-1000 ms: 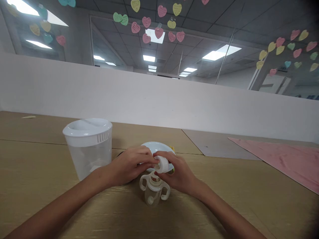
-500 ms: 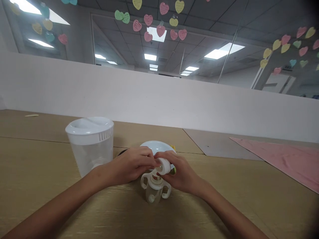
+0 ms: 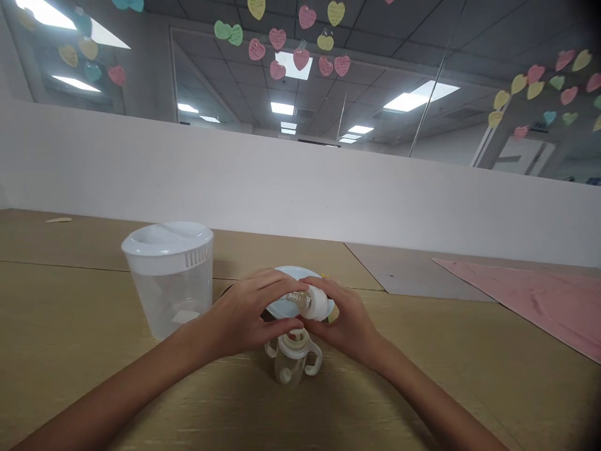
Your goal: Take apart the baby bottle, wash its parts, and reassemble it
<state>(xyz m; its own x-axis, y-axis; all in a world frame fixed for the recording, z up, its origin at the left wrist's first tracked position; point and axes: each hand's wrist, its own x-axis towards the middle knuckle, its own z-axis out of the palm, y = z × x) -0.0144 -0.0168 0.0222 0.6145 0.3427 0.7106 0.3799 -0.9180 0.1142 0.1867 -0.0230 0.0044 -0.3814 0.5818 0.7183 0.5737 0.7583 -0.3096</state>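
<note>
A clear baby bottle (image 3: 288, 369) with two pale side handles stands upright and uncapped on the table, below my hands. Above its mouth, a clear bottle nipple in a white collar (image 3: 318, 305) is tipped sideways, its nipple pointing left. My right hand (image 3: 345, 326) is closed round the collar from the right. From the left, my left hand (image 3: 256, 310) curves round the nipple, thumb beneath and fingers above, its fingertips at the collar's rim. Behind them lies a pale blue-white dish-like thing (image 3: 280, 308), partly hidden by my hands.
A clear plastic container with a white lid (image 3: 168, 241) stands to the left, partly behind my left forearm. A pink sheet (image 3: 526, 291) and a grey sheet (image 3: 399, 269) lie at the right. Behind the brown tabletop (image 3: 422, 363) rises a white wall (image 3: 300, 194).
The nipple and collar have turned and risen slightly, so the nipple now points left. My left fingers have spread round it. The bottle stays in place.
</note>
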